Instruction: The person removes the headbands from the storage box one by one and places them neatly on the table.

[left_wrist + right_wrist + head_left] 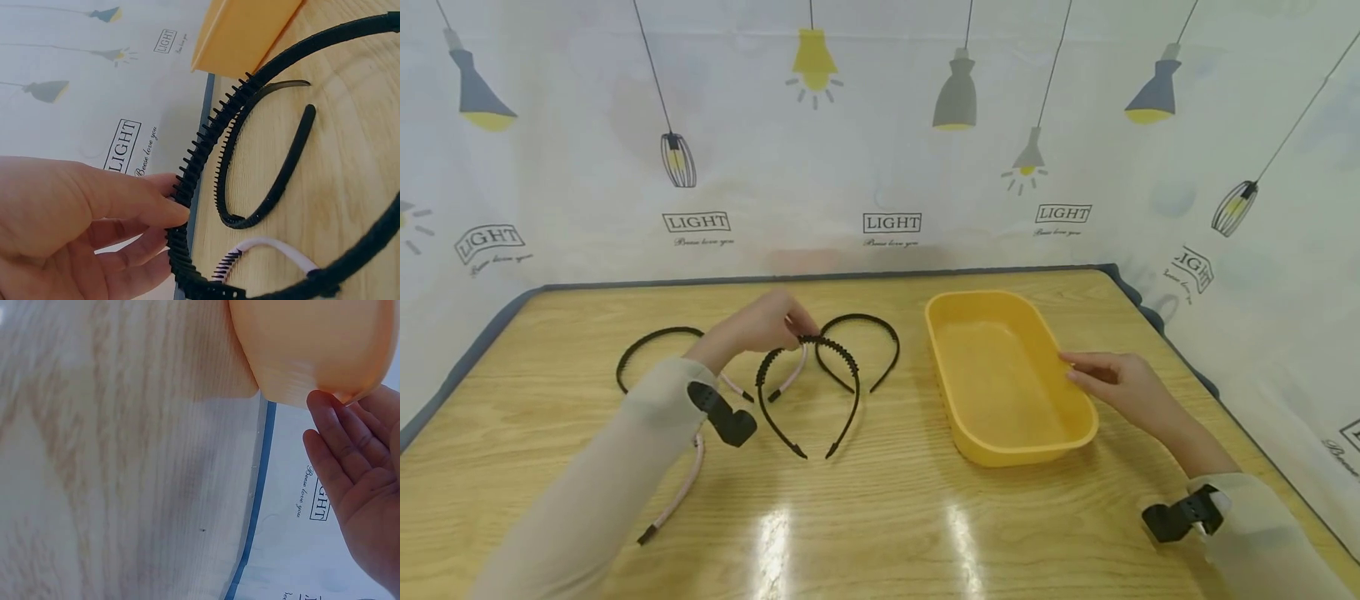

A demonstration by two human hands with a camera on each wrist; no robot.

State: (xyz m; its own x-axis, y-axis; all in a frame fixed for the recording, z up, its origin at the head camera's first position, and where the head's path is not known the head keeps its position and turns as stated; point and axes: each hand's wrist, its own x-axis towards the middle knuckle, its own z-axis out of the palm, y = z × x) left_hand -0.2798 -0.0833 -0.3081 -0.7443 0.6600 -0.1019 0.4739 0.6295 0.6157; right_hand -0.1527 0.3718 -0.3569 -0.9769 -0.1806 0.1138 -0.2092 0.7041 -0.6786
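My left hand (767,321) pinches a black headband (203,147) at its ridged, toothed top, between thumb and fingers. The band stands upright over the table, its two ends pointing down toward me. Behind it lies another black headband (897,342) with small inner teeth. A pink headband (792,379) is partly hidden by the left hand and the held band. To the right is a yellow plastic tray (1000,379) with nothing in it. My right hand (1123,387) holds the tray's right rim with thumb and fingertips; other fingers stretch along its outer wall in the right wrist view.
Another black headband (658,333) lies at the back left, partly behind my left forearm. A second pink headband (681,496) lies nearer me, its upper part hidden by the sleeve. The wooden table (850,517) ends at a white curtain (797,183) printed with lamps.
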